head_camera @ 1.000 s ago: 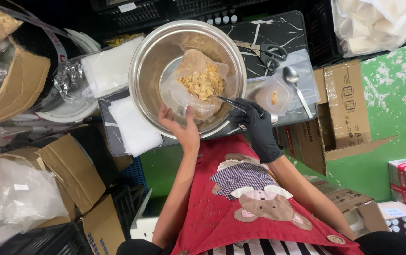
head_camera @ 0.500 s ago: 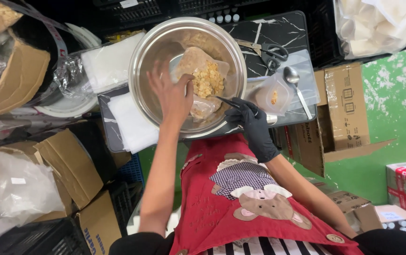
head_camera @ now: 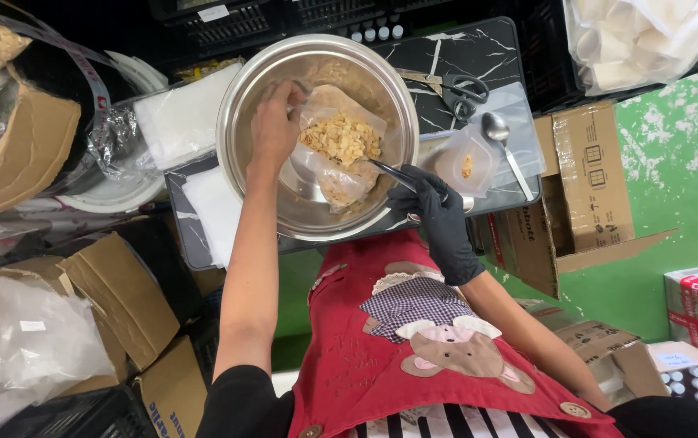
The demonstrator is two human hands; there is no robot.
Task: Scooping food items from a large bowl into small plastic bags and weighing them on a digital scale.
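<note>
Here, flakes sit heaped on a clear bag inside a steel bowl, both hands at work on it.

Midway, as I judge it: a good heap of pale flakes (head_camera: 341, 138) already lies on the clear bag (head_camera: 334, 166) in the bowl (head_camera: 239, 122) at upper centre of the frame, and the bag is still open and unsealed. The bare left hand (head_camera: 274, 122) pinches the bag's upper left edge, its grip narrow on the plastic. The gloved right hand (head_camera: 438, 212), at the bowl's right rim, is closed on dark tweezers (head_camera: 388, 170) whose tips point at the heap. Right of the bowl, on the worktop (head_camera: 478, 57), lie a small bag (head_camera: 466, 161) with a few bits in it, a spoon (head_camera: 501, 142) and scissors (head_camera: 450, 88). Whether the tweezer tips hold a flake is too small to tell; the bag's mouth is hard to make out; sacks at the frame's upper corners are cut off.
</note>
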